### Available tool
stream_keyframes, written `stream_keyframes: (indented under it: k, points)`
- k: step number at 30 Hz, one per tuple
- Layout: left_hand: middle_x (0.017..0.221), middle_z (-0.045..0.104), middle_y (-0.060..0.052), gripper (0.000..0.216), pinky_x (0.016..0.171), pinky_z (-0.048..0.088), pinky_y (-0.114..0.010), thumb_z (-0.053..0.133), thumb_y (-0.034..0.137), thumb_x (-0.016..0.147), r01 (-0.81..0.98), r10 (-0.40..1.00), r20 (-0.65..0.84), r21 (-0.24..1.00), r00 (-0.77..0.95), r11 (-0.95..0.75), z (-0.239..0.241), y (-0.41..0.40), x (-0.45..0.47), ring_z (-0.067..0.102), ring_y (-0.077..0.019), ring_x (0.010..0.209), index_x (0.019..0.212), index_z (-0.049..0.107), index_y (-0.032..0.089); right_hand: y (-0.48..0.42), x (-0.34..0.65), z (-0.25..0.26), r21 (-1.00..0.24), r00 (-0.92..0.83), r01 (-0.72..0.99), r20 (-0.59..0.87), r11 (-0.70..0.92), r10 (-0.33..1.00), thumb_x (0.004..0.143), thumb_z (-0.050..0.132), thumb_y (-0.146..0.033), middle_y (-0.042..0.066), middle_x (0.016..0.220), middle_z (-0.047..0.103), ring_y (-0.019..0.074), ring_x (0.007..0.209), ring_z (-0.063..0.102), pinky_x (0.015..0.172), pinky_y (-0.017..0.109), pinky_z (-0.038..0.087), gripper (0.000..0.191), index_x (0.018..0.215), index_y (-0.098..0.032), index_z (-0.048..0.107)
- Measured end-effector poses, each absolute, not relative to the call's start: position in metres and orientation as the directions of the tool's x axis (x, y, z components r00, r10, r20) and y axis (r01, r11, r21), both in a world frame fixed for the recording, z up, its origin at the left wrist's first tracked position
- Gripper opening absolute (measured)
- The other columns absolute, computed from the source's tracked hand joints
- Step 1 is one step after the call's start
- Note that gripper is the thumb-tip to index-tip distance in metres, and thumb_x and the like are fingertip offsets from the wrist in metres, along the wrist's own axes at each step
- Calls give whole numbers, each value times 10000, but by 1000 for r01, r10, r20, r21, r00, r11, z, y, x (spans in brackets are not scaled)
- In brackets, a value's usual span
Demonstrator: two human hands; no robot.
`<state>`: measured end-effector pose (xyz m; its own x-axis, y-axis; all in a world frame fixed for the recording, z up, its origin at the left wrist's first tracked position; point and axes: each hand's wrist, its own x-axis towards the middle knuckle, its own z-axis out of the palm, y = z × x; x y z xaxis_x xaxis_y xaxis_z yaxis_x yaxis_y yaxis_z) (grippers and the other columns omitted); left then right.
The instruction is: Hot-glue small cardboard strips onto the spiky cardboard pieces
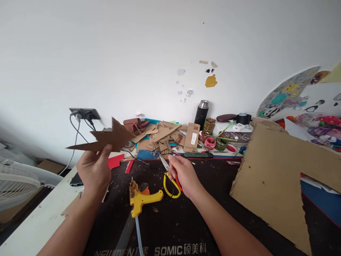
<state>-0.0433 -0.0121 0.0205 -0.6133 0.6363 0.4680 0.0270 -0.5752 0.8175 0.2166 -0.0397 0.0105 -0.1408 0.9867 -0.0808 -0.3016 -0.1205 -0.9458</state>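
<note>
My left hand (93, 170) is raised above the desk's left side, fingers closed on a jagged, pointed piece of brown cardboard (106, 139). My right hand (183, 175) rests low over the black mat (173, 220), wrapped round the handles of yellow-handled scissors (170, 179) whose blades point up and to the left. A yellow hot glue gun (141, 198) lies on the mat between my two forearms, a glue stick sticking out toward me.
A large cut cardboard sheet (277, 181) leans at the right. Cardboard scraps (160, 137), a black flask (201, 113), small paint pots (210, 143) and red bits crowd the back by the wall. A wall socket with cables (84, 114) and a white fan (18, 181) are at the left.
</note>
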Motion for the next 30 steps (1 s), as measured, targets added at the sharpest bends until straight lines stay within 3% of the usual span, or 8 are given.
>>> stream_keyframes:
  k: [5,10,17,21,25,28,30]
  points:
    - [1093,841,-37,261,1009,594,-328,951,226,718,-299,738,307,770,-601,-564,33,-5,-40,736,-238,1172,930,800,229,-40,213,1,-969,-256,-212,-75,-131,964,838,779,-753,-50,469,538,126,461,509,536,261,406,580,685,-219,612]
    - [1182,841,-55,261,1014,614,-256,832,107,803,-528,877,122,758,-464,-384,30,-2,-42,728,-207,1267,1032,763,213,-47,209,3,-969,-397,-156,-115,-190,910,813,835,-714,-43,562,638,130,481,575,536,252,434,531,813,-210,668]
    - [1231,840,-101,396,1113,623,-378,689,131,951,-703,977,-4,695,-214,-151,28,-15,-19,774,-264,1234,1336,728,214,-54,203,-1,-971,-492,-124,-119,-204,863,857,822,-693,-50,609,662,125,489,585,536,249,459,501,942,-210,714]
    - [1279,826,-107,351,1052,656,-401,697,171,964,-703,997,-31,711,-77,-32,26,-29,-1,756,-290,1269,1305,759,226,-54,200,-7,-964,-478,-156,-116,-214,871,850,811,-726,-56,618,652,123,497,567,552,255,495,556,1028,-206,733]
    - [1276,823,-94,219,1004,668,-406,740,263,971,-673,999,-29,738,22,37,25,-38,9,725,-299,1306,1180,803,245,-52,198,-6,-954,-437,-222,-86,-200,896,807,795,-806,-58,588,633,118,468,551,512,244,454,658,1027,-190,724]
    - [1248,824,-81,134,1027,657,-441,809,306,926,-661,998,-33,749,47,56,24,-43,12,715,-299,1288,1038,818,234,-49,200,-1,-950,-342,-269,-62,-161,938,796,763,-857,-56,554,602,114,437,531,488,241,412,683,939,-190,725]
    - [1193,831,-73,130,1011,659,-446,878,303,863,-643,998,-47,762,52,69,22,-45,14,724,-289,1232,943,816,222,-47,203,2,-951,-274,-288,-34,-116,961,825,741,-854,-35,536,589,113,436,529,492,247,402,667,781,-190,697]
